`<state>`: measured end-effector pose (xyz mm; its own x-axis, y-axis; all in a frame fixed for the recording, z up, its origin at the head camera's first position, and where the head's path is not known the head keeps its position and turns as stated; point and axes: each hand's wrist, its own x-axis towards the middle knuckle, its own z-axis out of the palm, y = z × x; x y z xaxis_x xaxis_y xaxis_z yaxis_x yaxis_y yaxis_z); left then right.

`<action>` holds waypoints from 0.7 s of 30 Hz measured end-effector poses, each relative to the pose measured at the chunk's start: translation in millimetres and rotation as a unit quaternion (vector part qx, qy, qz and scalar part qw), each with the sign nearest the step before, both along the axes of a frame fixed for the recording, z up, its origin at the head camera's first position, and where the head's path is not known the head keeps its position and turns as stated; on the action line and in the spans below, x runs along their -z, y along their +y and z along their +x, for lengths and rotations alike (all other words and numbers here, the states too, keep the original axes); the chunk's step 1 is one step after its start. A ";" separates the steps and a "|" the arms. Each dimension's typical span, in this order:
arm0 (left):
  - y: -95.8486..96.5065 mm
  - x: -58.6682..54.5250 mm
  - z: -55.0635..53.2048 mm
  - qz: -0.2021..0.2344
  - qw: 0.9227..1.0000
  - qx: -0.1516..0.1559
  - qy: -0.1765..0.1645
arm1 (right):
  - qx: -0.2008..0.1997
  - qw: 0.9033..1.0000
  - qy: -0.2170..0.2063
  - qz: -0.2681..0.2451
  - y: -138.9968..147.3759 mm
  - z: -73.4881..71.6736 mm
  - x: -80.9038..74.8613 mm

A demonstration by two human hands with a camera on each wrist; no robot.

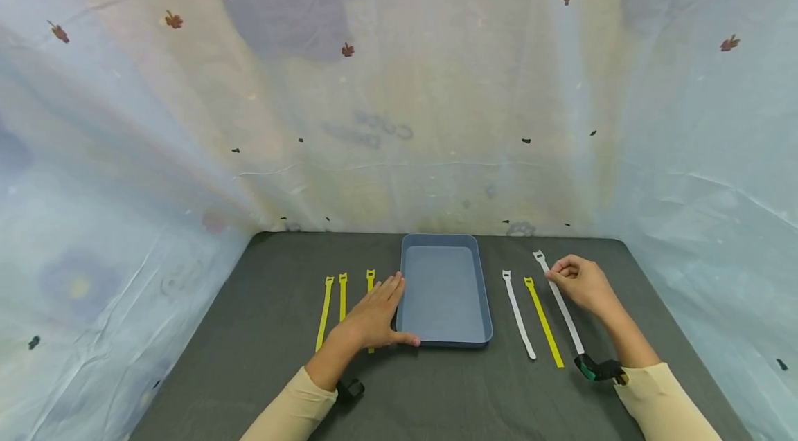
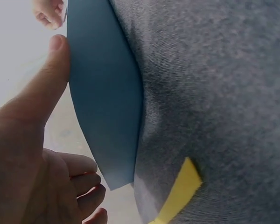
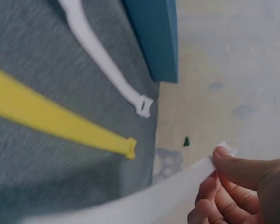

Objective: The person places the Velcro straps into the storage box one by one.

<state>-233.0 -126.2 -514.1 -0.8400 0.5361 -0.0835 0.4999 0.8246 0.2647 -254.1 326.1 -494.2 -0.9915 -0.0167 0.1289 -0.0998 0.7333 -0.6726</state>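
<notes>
My right hand pinches a white cable strap near its slotted head, between thumb and fingers. In the right wrist view this strap slants up from the grey cloth to my fingertips. To the left of it lie a yellow strap and a second white strap. My left hand, fingers extended, rests at the left edge of a blue-grey tray, its thumb by the near left corner. Partly covered by that hand and forearm are three yellow straps, the nearest to the tray being the most hidden.
A dark grey cloth covers the table. Behind and on both sides hangs a pale patterned sheet, meeting the table's back edge just beyond the tray. A black wrist camera overlaps the lower end of the pinched strap in the head view.
</notes>
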 end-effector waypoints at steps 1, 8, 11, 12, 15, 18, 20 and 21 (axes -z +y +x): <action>0.0 -0.2 -0.1 0.000 1.000 -0.002 0.000 | 0.000 1.000 0.007 -0.001 -2.3 0.1 -2.7; 0.8 -2.8 -1.6 0.004 1.000 -0.012 -0.016 | -0.005 0.998 0.058 -0.030 -17.9 0.0 -17.7; 1.1 -3.8 -2.0 0.004 1.000 -0.010 -0.017 | -0.016 0.997 0.067 -0.044 -25.1 -0.7 -21.6; 1.1 -4.1 -2.1 0.005 1.000 -0.009 -0.017 | -0.019 0.996 0.068 -0.049 -28.0 -0.9 -22.9; 1.3 -4.7 -1.9 0.005 1.000 -0.005 -0.015 | -0.032 0.995 0.059 -0.068 -36.9 -1.8 -26.1; 1.4 -5.3 -0.5 0.000 1.000 -0.002 -0.016 | -0.050 0.993 0.029 -0.104 -46.9 -2.2 -28.8; 1.6 -5.4 0.5 -0.005 1.000 -0.001 -0.016 | -0.064 0.989 0.004 -0.132 -53.8 -2.8 -30.1; 1.8 -5.6 1.0 -0.006 1.000 0.000 -0.016 | -0.069 0.987 -0.005 -0.143 -57.2 -3.4 -30.7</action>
